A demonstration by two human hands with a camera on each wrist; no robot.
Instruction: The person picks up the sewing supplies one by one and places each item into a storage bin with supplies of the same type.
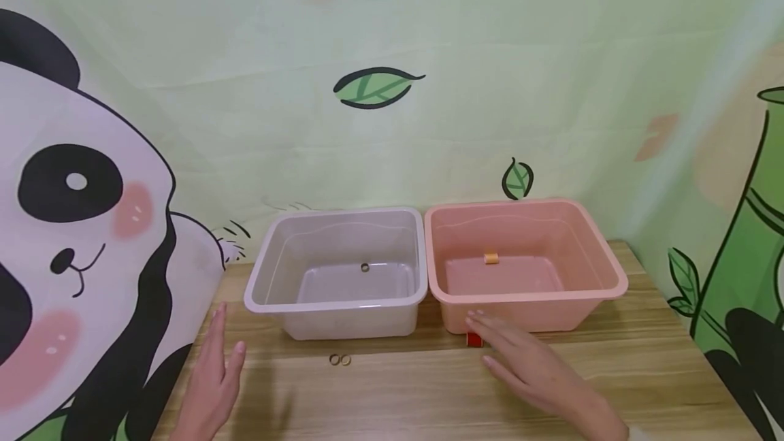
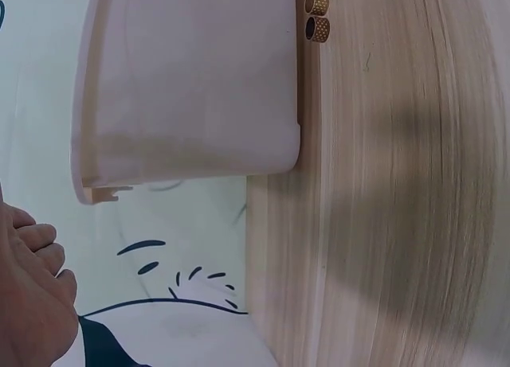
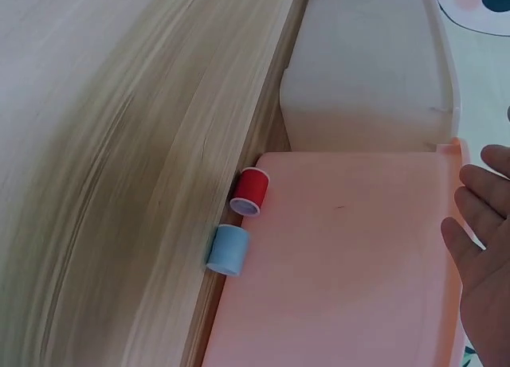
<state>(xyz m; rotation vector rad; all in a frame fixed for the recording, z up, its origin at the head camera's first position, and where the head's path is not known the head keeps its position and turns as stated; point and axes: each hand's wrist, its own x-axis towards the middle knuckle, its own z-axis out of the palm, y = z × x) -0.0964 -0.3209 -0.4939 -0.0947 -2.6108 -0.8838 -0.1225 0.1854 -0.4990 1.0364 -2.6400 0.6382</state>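
My left hand (image 1: 211,376), fingers straight and holding nothing, is raised at the left, beside the pale grey basin (image 1: 349,322). Two brass-coloured dimpled thimble rings (image 2: 317,17) lie side by side on the table before that basin; another ring (image 1: 365,267) is inside it. In front of the pink basin (image 1: 527,301), my right hand (image 1: 539,366) hovers palm down with extended fingers and grips nothing. Partly behind it is a red thread spool (image 1: 474,339). The right wrist view shows a light blue spool (image 3: 229,250) beside the red one. An orange spool (image 1: 491,258) lies inside the pink basin.
Both basins stand side by side on a wood-grain table (image 1: 380,400), close to a pale green cloth backdrop (image 1: 275,87). A large panda (image 1: 92,223) is printed on the cloth at the left, with leaves and bamboo elsewhere.
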